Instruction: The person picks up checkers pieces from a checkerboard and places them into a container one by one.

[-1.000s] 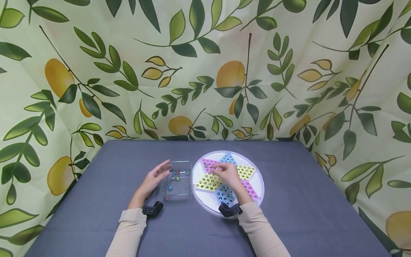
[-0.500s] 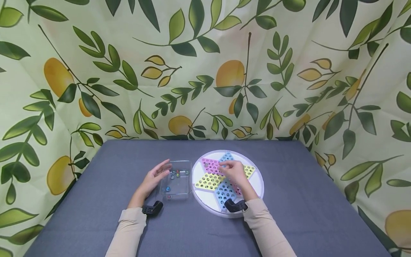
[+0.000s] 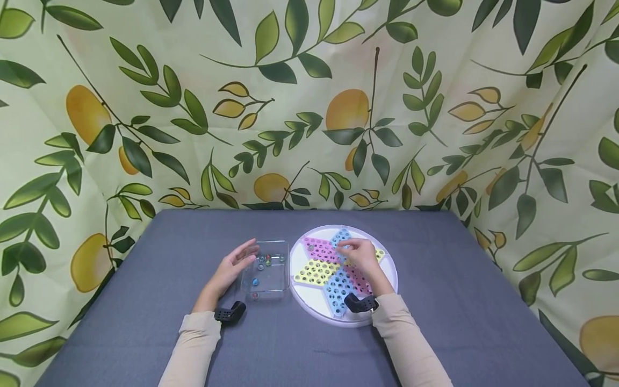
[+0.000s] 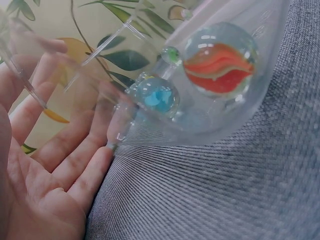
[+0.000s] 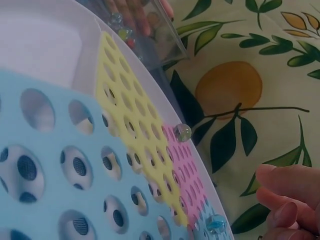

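Loosely open, my left hand rests at the left side of a clear plastic box, palm facing it. Several glass marbles lie inside, among them a red-swirled marble and a blue marble. My right hand hovers over the far part of a round white Chinese checkers board, fingers bent. No marble shows between its fingertips in the right wrist view. A light-blue marble sits on the blue section, a little apart from these fingers. Another clear marble stands on the pink section.
The board and box stand side by side on a grey cloth-covered table. A leaf-and-fruit patterned curtain rises behind the table's far edge. Most holes in the nearer yellow section hold no marbles.
My right hand has moved right across the board, from the pink section to beside the far blue section, uncovering more of the pink and yellow. My left hand has stayed by the box.
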The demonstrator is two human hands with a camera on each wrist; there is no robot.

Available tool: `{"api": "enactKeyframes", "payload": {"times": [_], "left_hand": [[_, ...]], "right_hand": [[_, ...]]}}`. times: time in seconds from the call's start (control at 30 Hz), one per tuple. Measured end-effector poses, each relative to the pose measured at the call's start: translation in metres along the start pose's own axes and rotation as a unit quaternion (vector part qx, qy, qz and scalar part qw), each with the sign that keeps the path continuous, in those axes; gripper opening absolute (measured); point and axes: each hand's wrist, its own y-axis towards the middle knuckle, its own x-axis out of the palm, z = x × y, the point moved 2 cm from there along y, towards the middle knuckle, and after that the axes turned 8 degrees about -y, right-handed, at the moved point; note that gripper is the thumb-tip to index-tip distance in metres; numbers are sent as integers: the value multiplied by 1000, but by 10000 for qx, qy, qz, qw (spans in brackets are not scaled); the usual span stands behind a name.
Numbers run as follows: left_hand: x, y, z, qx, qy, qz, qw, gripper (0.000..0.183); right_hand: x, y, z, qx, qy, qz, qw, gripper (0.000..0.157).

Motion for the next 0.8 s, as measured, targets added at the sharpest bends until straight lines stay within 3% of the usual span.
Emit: {"api": "enactKeyframes", "payload": {"times": [0.4,0.8], "left_hand": [[1,0,2,100,-69,-9,9999,55],[2,-2,4,22,-72,-8,10000,55]], "right_hand": [[-4,8,2,260,153,-196,9994,29],[4,20,13,413,150,-254,9987,29]]}}
